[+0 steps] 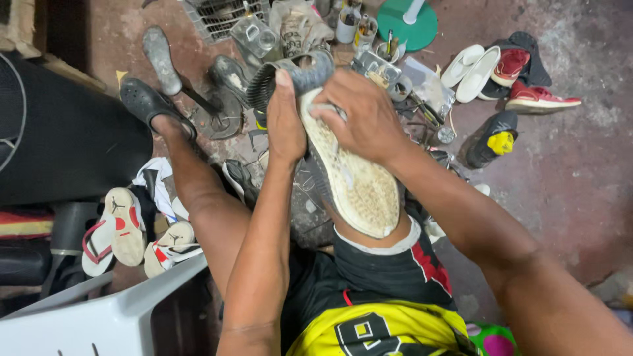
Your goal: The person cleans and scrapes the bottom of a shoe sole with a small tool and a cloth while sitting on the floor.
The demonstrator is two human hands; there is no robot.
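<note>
Gripping 1 upturned shoe (356,184), 2 hands, left hand (285,125) and right hand (362,115), close around its sole.

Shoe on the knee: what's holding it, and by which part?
Both hands hold the shoe, sole up. The left hand grips its side near the toe; the right hand presses on the sole's front. Its heel rests on the knee.
</note>
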